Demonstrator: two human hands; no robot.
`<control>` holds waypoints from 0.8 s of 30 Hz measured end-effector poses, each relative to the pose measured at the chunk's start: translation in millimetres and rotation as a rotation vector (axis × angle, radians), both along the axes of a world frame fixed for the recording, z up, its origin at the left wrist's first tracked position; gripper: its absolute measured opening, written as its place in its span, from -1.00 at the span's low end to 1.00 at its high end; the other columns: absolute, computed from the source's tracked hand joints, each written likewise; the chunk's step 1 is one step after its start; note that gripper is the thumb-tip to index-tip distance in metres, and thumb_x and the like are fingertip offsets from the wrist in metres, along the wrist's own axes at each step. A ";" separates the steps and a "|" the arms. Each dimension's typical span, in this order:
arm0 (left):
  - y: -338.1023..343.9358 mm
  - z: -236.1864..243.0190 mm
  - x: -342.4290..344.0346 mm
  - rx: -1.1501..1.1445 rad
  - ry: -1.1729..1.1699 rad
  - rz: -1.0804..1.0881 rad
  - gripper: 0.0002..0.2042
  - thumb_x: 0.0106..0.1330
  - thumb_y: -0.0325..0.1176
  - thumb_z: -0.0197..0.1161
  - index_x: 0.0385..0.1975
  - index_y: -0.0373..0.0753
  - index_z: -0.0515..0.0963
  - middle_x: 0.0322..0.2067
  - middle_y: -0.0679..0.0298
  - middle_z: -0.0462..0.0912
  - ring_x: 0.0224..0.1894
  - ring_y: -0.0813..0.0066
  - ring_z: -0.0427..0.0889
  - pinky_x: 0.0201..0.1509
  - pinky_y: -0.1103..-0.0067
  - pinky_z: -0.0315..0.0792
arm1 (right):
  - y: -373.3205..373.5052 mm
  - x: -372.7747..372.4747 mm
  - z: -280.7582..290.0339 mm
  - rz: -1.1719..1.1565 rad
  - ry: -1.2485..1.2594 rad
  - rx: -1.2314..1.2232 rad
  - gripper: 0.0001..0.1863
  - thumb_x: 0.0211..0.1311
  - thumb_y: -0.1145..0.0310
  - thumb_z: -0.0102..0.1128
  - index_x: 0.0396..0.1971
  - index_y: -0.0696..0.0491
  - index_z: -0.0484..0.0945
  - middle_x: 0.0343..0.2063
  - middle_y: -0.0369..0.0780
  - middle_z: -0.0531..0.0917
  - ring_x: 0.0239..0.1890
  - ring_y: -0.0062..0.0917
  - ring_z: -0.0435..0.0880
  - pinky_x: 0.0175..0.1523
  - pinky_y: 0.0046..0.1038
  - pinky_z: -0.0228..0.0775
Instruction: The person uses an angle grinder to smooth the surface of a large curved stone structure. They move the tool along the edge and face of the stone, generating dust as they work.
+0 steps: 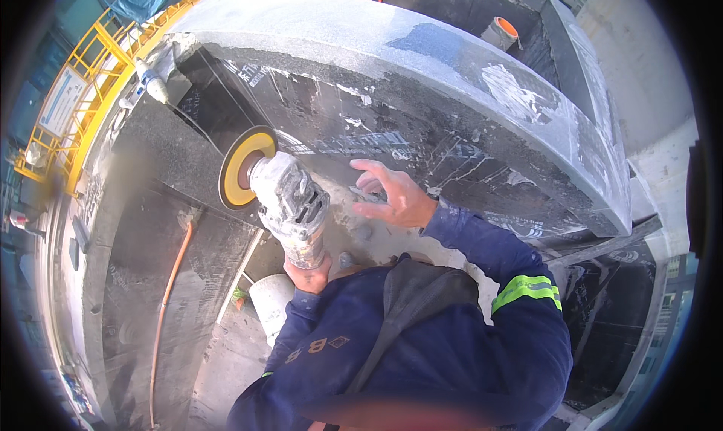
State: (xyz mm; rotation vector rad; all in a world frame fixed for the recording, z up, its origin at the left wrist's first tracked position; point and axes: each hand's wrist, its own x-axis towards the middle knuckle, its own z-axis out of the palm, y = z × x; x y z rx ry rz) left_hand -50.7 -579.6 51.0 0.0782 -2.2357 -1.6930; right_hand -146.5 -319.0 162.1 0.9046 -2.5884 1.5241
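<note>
My left hand point(310, 275) is wrapped round the rear body of a dust-caked angle grinder point(290, 197). A round yellow disc with a dark rim point(239, 193) sits at the tool's far end, facing left, near the corner between two dark panel walls. Whether the disc touches the wall, I cannot tell. My right hand point(403, 197) hangs free to the right of the grinder, its index finger stretched out and the other fingers partly bent. Nothing is in that hand. Behind it stands a curved wall point(444, 122) with a pale, dusty top and dark, white-streaked side.
At the left corner ledge lies a whitish bottle-shaped thing point(151, 81). An orange hose point(172, 280) runs down the left panel. Below the grinder stands a white bucket point(273, 299). Yellow railing point(98, 84) borders the far left. A pipe with an orange rim point(504, 30) rises behind the curved wall.
</note>
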 end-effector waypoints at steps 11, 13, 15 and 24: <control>-79.3 -12.9 -25.6 -0.023 -0.186 0.052 -0.58 -0.08 -0.41 0.49 -0.21 -0.46 0.56 -0.34 0.12 0.67 -0.32 0.33 0.66 -0.13 0.41 0.52 | 203.7 216.7 -339.9 -0.932 -1.314 0.831 -0.02 -0.09 -0.01 0.54 0.28 0.21 0.29 0.12 0.05 0.61 0.18 -0.08 0.60 0.25 -0.25 0.47; -80.4 -6.2 -35.3 0.001 -0.119 0.078 -0.66 -0.09 -0.45 0.47 -0.29 -0.39 0.54 -0.42 0.25 0.62 -0.39 0.45 0.60 -0.20 0.49 0.49 | 199.3 253.0 -365.2 -0.932 -1.412 0.793 -0.06 -0.09 -0.01 0.54 0.24 0.19 0.33 0.09 0.03 0.63 0.15 -0.10 0.62 0.23 -0.25 0.48; -80.3 -0.1 -45.3 0.003 -0.099 0.062 -0.69 -0.09 -0.48 0.44 -0.33 -0.37 0.53 -0.45 0.31 0.59 -0.42 0.51 0.57 -0.23 0.51 0.48 | 182.7 259.6 -377.9 -0.922 -1.453 0.784 -0.10 -0.08 -0.01 0.53 0.20 0.17 0.36 0.06 0.02 0.65 0.11 -0.12 0.64 0.22 -0.26 0.49; -67.5 12.3 -104.6 -0.025 -0.197 -0.107 -0.76 -0.10 -0.47 0.43 -0.43 -0.38 0.55 -0.49 0.29 0.57 -0.46 0.45 0.55 -0.26 0.46 0.47 | 137.6 95.0 -314.4 -1.157 -1.003 0.256 -0.27 0.02 -0.02 0.44 0.15 0.07 0.45 -0.07 0.08 0.69 0.04 -0.05 0.67 0.15 -0.19 0.51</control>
